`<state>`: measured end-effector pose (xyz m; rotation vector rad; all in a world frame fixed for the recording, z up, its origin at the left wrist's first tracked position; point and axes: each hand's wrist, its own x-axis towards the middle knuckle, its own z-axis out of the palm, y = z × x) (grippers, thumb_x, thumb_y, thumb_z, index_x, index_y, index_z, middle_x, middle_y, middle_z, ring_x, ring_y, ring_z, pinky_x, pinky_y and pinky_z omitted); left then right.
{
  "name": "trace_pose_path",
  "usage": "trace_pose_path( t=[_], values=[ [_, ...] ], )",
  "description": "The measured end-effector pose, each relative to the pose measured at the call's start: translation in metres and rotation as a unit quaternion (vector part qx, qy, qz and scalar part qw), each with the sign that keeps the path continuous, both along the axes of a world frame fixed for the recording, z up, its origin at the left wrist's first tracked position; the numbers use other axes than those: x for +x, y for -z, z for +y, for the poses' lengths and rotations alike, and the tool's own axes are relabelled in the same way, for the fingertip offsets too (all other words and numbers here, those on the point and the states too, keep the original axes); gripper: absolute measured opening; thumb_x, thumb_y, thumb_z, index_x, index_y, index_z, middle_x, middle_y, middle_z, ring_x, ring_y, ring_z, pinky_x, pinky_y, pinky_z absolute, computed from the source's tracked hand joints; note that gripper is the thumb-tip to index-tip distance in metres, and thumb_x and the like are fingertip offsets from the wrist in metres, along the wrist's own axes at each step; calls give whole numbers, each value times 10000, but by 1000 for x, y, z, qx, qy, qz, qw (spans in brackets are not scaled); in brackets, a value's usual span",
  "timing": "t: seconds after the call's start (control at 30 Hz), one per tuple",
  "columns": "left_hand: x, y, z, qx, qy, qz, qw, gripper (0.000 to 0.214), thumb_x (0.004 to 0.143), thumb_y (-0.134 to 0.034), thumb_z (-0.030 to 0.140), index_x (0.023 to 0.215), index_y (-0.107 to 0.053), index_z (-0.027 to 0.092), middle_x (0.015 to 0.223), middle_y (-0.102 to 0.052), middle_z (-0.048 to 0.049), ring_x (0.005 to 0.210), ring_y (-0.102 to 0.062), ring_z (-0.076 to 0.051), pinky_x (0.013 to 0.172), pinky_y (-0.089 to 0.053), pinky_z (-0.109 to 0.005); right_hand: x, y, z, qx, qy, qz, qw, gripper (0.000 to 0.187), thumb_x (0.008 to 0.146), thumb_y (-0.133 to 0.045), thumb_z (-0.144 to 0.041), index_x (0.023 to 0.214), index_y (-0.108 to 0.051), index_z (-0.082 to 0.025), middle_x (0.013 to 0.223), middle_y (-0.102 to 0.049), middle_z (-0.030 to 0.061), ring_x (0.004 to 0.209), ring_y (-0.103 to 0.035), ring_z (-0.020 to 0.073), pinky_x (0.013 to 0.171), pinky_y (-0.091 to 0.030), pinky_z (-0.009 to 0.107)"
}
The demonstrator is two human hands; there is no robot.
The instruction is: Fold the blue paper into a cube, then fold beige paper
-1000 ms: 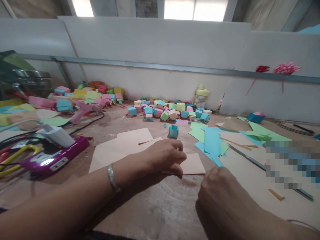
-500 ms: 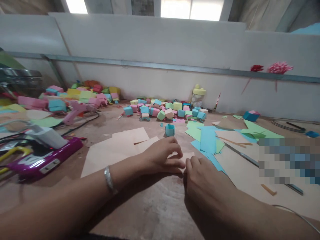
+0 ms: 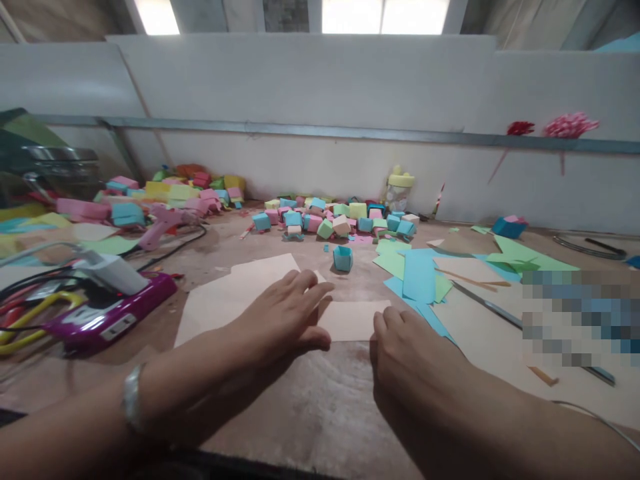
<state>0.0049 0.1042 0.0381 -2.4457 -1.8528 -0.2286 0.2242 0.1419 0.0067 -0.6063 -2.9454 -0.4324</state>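
Observation:
A small peach paper piece [image 3: 354, 319] lies on the brown table [image 3: 325, 407] right in front of me. My left hand [image 3: 283, 313] rests flat with fingers stretched out, covering the paper's left end. My right hand [image 3: 410, 350] lies at the paper's lower right corner, fingers extended and touching its edge. Neither hand grips anything. A larger peach sheet [image 3: 230, 293] lies under and left of my left hand. A small blue paper box [image 3: 343, 258] stands just beyond the paper.
A heap of coloured paper boxes [image 3: 335, 219] sits at the back by the wall. Blue and green paper sheets [image 3: 417, 273] lie to the right. At left are a purple device [image 3: 100, 313] with cables and a pink glue gun [image 3: 163, 223]. A yellow-lidded jar [image 3: 400, 190] stands behind.
My left hand has gone from a pinch to lying flat on the paper. My right hand has opened from a fist and moved up to the paper's right corner.

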Motion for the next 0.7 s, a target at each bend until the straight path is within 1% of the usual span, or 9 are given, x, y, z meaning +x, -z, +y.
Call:
trace_pose_path(
  t=[0.1, 0.13, 0.2, 0.27, 0.37, 0.5, 0.57, 0.63, 0.7],
  values=[
    [-8, -11, -2, 7, -15, 10, 1000, 708, 692, -778, 354, 1290, -474, 126, 1156, -522, -152, 1065, -488, -330, 895, -427, -462, 0, -2, -1, 37, 16, -28, 999, 96, 736, -604, -134, 656, -631, -178, 637, -562, 92, 628, -463, 209, 549, -310, 349],
    [-8, -15, 0, 12, -18, 10, 1000, 654, 730, -748, 350, 1283, -476, 131, 1167, -521, -146, 1077, -487, -321, 903, -423, -465, 0, -3, -1, 48, 18, -39, 998, 96, 727, -605, -116, 656, -634, -174, 642, -564, 92, 623, -461, 206, 540, -305, 344],
    [0, -22, 7, 15, -24, 3, 1000, 442, 849, -624, 349, 1227, -509, 151, 1157, -541, -110, 1070, -513, -273, 905, -430, -456, 0, -4, -1, 65, 14, -62, 996, 101, 707, -604, -84, 656, -642, -163, 648, -566, 93, 621, -462, 207, 523, -294, 336],
    [13, -25, 15, -1, -26, -5, 1000, 294, 902, -548, 357, 1118, -561, 158, 1090, -584, -69, 998, -568, -225, 864, -465, -441, 0, -5, -2, 79, 8, -80, 994, 110, 696, -593, -65, 669, -649, -155, 648, -566, 91, 626, -467, 215, 516, -290, 336],
    [34, -24, 22, -64, 2, -12, 998, 239, 863, -610, 350, 994, -598, 150, 993, -618, -42, 890, -605, -188, 777, -510, -390, -1, -8, -4, 88, 9, -88, 992, 101, 710, -578, -81, 674, -640, -152, 638, -556, 85, 616, -466, 214, 519, -298, 335],
    [42, -20, 23, -105, 13, -72, 992, 315, 845, -641, 318, 1111, -573, 164, 1114, -600, -65, 970, -599, -212, 815, -516, -417, -3, -13, -9, 83, 25, -72, 994, 43, 675, -597, -171, 657, -624, -142, 656, -556, 102, 588, -461, 204, 506, -324, 330],
    [39, -18, 24, -122, -1, -117, 986, 324, 859, -627, 301, 1143, -553, 164, 1065, -619, -55, 899, -623, -190, 762, -539, -381, -5, -17, -11, 82, 51, -60, 993, 62, 650, -571, -160, 680, -623, -143, 666, -560, 111, 566, -463, 210, 483, -330, 332],
    [36, -14, 26, -134, -16, -156, 978, 267, 876, -606, 302, 1093, -568, 151, 941, -635, -26, 768, -630, -151, 663, -545, -317, -5, -20, -12, 86, 72, -14, 994, 111, 653, -531, -117, 707, -621, -152, 661, -560, 107, 566, -476, 227, 476, -342, 347],
    [34, -8, 27, -131, -19, -187, 973, 209, 880, -599, 317, 992, -595, 140, 860, -630, -5, 731, -623, -142, 636, -535, -299, -3, -20, -11, 44, 44, 63, 996, 139, 725, -502, -101, 727, -618, -178, 670, -572, 84, 589, -502, 219, 497, -370, 348]
  ],
)
